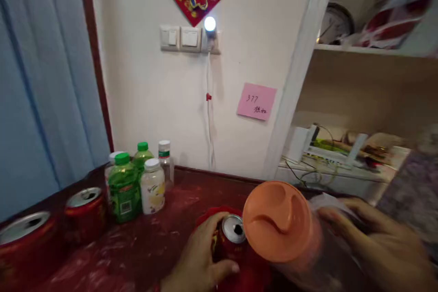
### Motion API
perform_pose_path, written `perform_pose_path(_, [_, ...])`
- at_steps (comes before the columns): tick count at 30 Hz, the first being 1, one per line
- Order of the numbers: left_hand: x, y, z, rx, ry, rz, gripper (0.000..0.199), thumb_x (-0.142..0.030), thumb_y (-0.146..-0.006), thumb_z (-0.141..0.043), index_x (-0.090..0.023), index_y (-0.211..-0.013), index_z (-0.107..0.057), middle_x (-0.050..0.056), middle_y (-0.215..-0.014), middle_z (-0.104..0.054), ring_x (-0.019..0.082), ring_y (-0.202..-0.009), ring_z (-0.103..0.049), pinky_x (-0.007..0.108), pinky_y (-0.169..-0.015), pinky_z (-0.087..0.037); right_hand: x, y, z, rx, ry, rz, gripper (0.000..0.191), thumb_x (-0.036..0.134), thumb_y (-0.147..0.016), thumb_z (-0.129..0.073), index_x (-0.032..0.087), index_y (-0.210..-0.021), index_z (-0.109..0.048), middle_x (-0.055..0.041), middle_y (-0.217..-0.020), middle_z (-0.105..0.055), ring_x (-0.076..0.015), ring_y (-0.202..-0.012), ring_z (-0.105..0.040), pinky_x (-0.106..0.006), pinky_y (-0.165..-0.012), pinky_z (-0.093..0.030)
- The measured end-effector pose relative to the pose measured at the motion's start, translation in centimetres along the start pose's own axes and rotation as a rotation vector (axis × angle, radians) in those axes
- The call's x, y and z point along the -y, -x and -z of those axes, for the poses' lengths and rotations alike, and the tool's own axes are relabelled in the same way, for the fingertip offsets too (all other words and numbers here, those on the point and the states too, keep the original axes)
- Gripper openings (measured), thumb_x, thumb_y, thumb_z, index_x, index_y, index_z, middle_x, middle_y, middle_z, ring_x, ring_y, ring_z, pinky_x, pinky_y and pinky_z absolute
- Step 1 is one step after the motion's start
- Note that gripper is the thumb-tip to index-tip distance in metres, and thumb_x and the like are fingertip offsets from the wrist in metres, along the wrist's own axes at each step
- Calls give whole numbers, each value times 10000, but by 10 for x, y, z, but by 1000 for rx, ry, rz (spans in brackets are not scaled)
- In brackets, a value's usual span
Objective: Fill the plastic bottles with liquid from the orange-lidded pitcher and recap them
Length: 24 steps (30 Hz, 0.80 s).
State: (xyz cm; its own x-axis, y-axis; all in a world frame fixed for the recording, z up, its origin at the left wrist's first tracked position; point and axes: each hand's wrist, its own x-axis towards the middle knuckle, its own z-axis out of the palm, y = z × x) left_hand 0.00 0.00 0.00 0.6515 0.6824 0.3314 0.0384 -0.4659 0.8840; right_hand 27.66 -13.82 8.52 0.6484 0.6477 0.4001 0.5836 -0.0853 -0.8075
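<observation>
My left hand (201, 255) is wrapped round a red can (233, 237) with an opened silver top, near the bottom middle. Just to its right, a clear container with an orange lid (277, 221) is tilted toward the camera. My right hand (379, 242) is at the container's far right side, its fingers bent around a whitish, see-through piece; the container's lower part is blurred. Part of a red round object (214, 211) shows behind the can.
Two red cans (85, 214) stand at the left of the dark red table (185, 196). Behind them are green bottles (125, 191), a white-capped bottle (153, 187) and a clear bottle (164, 159). Shelves (369, 49) rise at the right.
</observation>
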Motion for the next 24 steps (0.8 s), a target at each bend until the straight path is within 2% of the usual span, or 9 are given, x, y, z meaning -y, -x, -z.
perform_pose_path(2, [6,-1,0,-6,-23,-6,757,-212,-683,-852,-286,-1368,-540,65,-1380,-626,312,-1284,-560,444,-1121,-408,-6,-6,-3,-62,7,53,493,701,-741,-679,222,-840,-742,7,-800,-686,-225,-707,-616,-224,-549,-470])
perform_pose_path(5, [14,-1,1,-14,-64,-20,759,-228,-702,-838,-290,-1388,-519,84,-1417,-603,332,-1317,-539,482,-1137,-390,-16,-15,-5,-112,-67,43,543,737,-748,-686,201,-825,-729,-3,-749,-665,-200,-671,-578,-209,-542,-436])
perform_pose_path(9, [18,0,3,-26,-109,-35,744,-235,-727,-815,-301,-1399,-503,95,-1441,-595,344,-1333,-541,512,-1139,-401,-26,-25,-10,-223,-354,-88,586,711,-672,-829,155,-816,-717,-23,-689,-639,-161,-619,-526,-162,-493,-389])
perform_pose_path(12, [15,-2,4,-35,-126,-48,715,-228,-722,-792,-293,-1383,-526,98,-1430,-615,351,-1327,-559,518,-1128,-431,-28,-30,-18,-314,-556,-115,640,726,-615,-866,146,-824,-691,-40,-747,-657,-166,-618,-540,-179,-499,-433])
perform_pose_path(15, [12,-5,5,-57,-168,-65,698,-273,-708,-811,-280,-1361,-566,107,-1388,-655,364,-1280,-607,511,-1087,-487,-32,-34,-28,-372,-694,-122,650,730,-601,-882,159,-780,-627,-4,-701,-607,-146,-583,-515,-181,-487,-436])
perform_pose_path(20, [18,-7,9,-100,-243,-96,708,-354,-692,-850,-257,-1349,-604,121,-1335,-694,378,-1234,-645,488,-1034,-542,-41,-38,-46,-379,-839,-158,694,726,-535,-913,153,-796,-622,4,-697,-574,-149,-590,-510,-181,-462,-415])
perform_pose_path(24, [22,-6,9,-108,-255,-109,707,-382,-714,-838,-262,-1364,-589,112,-1342,-692,358,-1240,-646,464,-1036,-544,-50,-37,-62,-378,-884,-150,707,753,-535,-904,170,-705,-542,67,-596,-411,-105,-528,-395,-152,-435,-309])
